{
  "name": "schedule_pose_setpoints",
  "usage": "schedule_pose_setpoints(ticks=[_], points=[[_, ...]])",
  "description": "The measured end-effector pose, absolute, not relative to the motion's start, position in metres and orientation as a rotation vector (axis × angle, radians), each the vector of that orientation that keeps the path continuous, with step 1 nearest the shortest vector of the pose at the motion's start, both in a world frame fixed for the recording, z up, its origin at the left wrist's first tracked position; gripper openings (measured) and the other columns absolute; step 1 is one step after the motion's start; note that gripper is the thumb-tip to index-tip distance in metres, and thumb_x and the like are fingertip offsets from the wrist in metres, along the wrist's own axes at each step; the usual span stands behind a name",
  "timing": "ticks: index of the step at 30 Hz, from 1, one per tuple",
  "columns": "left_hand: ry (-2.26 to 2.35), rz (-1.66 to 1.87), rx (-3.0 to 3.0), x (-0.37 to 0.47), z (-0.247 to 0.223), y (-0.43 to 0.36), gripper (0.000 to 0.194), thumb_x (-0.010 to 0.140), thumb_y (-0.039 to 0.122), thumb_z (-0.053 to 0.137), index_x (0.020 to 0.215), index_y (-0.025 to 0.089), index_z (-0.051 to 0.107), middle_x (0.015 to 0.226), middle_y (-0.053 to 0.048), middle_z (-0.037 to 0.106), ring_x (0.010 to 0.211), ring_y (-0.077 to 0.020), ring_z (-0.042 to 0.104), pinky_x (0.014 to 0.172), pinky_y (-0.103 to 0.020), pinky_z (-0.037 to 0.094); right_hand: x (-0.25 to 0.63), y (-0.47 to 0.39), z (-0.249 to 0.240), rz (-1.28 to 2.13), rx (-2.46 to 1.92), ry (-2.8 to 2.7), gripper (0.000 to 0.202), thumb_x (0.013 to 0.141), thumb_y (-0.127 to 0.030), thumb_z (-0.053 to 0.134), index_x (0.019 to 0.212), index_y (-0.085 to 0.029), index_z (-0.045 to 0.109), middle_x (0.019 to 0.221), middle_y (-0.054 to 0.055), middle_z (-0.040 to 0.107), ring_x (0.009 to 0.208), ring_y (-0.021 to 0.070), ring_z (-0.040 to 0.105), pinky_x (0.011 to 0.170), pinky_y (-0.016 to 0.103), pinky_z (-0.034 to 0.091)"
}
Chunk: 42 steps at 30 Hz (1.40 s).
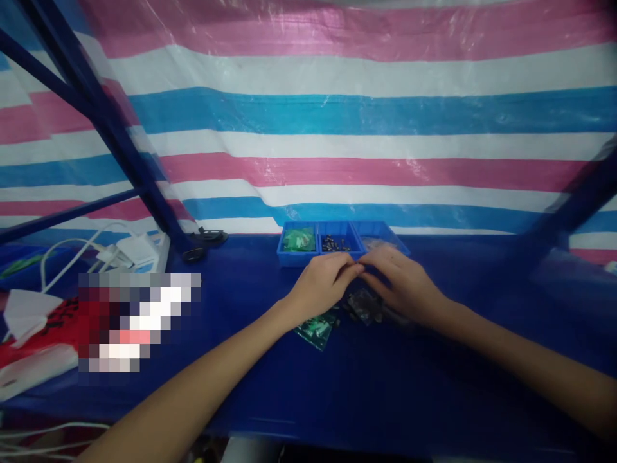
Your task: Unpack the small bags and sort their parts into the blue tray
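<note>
Our left hand [322, 281] and right hand [402, 283] pinch together on something tiny before the blue tray [289, 257]: green bags [299, 239], dark screws [334, 244], clear bags [375, 243].

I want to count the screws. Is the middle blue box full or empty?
Neither: the middle blue box holds a small scatter of dark bits on its floor, far from filling it. Whether they are screws is too blurry to tell.

Bare blue table [385, 386] is lying open in front of both forearms. Ahead, the blue tray [337, 241] with its 3 compartments is blocking the way, and 2 small bags [337, 318] are cluttering the space beneath the hands. White cables [87, 254] are crowding the left side.
</note>
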<state>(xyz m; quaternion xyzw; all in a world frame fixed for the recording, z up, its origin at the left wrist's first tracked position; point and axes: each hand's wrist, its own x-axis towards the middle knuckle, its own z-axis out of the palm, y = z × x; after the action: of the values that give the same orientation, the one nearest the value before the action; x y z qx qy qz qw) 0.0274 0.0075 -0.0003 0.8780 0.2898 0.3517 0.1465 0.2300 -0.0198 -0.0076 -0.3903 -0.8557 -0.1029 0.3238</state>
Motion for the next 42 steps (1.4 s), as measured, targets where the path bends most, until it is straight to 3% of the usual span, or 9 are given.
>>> schedule_pose_setpoints(ticks=[5,11,15,21,27,34,42], points=[[0.941,1.02,2.513,0.012,0.013,0.02,0.028,0.102,0.035,0.044,0.091,0.016,0.062,0.076,0.0,0.063,0.068,-0.0122,0.056,0.064,-0.026,0.039,0.219,0.01,0.009,-0.436,-1.054,-2.283,0.019,0.097,-0.028,0.048,0.102,-0.017,0.063,0.103,0.015,0.065,0.102,0.0303,0.054,0.09,0.047,0.046],[0.782,0.242,2.431,-0.015,0.026,0.034,0.02,0.085,0.036,0.069,0.095,0.018,0.071,0.072,0.0,0.067,0.062,-0.0123,0.06,0.055,-0.022,0.04,0.212,0.027,0.01,-0.512,-1.183,-2.243,0.026,0.096,-0.03,0.051,0.112,-0.013,0.063,0.12,0.019,0.06,0.114,0.0341,0.05,0.095,0.052,0.043],[0.7,0.056,2.426,-0.012,0.025,0.033,0.019,0.078,0.03,0.075,0.094,0.02,0.073,0.072,0.001,0.067,0.063,-0.0126,0.062,0.055,-0.021,0.041,0.211,-0.008,0.004,-0.405,-1.089,-2.322,0.018,0.095,-0.026,0.051,0.103,-0.018,0.065,0.113,0.015,0.063,0.11,0.0322,0.053,0.093,0.052,0.043],[0.69,0.136,2.435,-0.003,0.016,0.031,0.015,0.078,0.011,0.065,0.09,0.02,0.071,0.074,0.002,0.068,0.065,-0.0119,0.063,0.059,-0.021,0.044,0.205,-0.042,-0.017,-0.182,-1.068,-2.444,0.014,0.094,-0.021,0.053,0.096,-0.019,0.067,0.102,0.012,0.064,0.1,0.0274,0.056,0.084,0.045,0.047],[0.741,0.295,2.561,0.0,0.007,0.03,0.015,0.077,0.006,0.058,0.084,0.017,0.066,0.082,-0.001,0.066,0.069,-0.0125,0.06,0.059,-0.023,0.043,0.202,-0.039,-0.024,-0.075,-1.082,-2.396,0.016,0.097,-0.022,0.05,0.095,-0.018,0.065,0.095,0.01,0.065,0.092,0.025,0.056,0.081,0.043,0.047],[0.871,0.515,2.725,0.011,-0.005,0.018,0.008,0.084,0.012,0.054,0.087,0.018,0.059,0.086,-0.003,0.063,0.079,-0.0179,0.06,0.066,-0.029,0.045,0.209,-0.033,-0.026,-0.033,-1.158,-2.268,0.013,0.095,-0.018,0.05,0.094,-0.019,0.063,0.094,0.009,0.067,0.088,0.0246,0.058,0.077,0.04,0.048],[0.795,0.84,2.486,0.02,-0.001,0.014,0.012,0.089,0.014,0.058,0.094,0.02,0.049,0.083,0.001,0.059,0.076,-0.0138,0.058,0.066,-0.026,0.045,0.218,-0.023,-0.029,-0.043,-1.213,-2.212,0.015,0.094,-0.018,0.052,0.104,-0.02,0.064,0.097,0.008,0.07,0.091,0.0252,0.06,0.077,0.04,0.049]])
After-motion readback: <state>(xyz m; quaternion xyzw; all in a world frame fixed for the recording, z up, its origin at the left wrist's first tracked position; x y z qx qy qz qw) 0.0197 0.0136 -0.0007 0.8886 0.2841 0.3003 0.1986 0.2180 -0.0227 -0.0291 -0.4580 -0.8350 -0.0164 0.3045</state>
